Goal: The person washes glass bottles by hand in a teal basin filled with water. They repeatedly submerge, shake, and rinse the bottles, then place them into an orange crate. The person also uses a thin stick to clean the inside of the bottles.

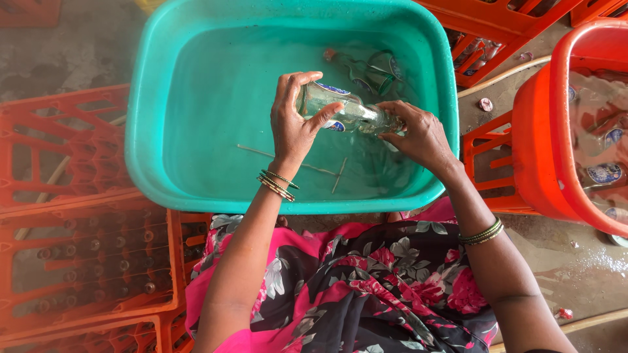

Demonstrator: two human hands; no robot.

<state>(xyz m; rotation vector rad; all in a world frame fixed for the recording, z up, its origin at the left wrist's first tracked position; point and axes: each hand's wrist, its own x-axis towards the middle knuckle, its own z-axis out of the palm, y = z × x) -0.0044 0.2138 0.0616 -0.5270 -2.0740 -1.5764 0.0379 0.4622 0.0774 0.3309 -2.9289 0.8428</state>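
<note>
Both hands hold one clear glass bottle (343, 111) over the water of a big turquoise plastic tub (147, 131). The left hand (294, 124) is closed around the wide body end of the bottle, thumb in front and fingers curled over the top. The right hand (418, 134) pinches the narrow neck end with its fingertips. The bottle lies almost level, and its long axis runs from left to right, between the two hands, with the neck a little lower and pointing toward the right hand. So the body is nearer to the left hand and the mouth nearer to the right one.

On the bottle's body sits a label with blue and white colours, partly covered by the left thumb. Under the water at the far right corner of the tub lie more glass bottles (366, 68), dark green and clear. To the right stands an orange plastic tub (543, 124) with water and round blue-white labels floating in it. On the left, orange plastic crates (85, 261) hold rows of dark bottles, seen from above.
</note>
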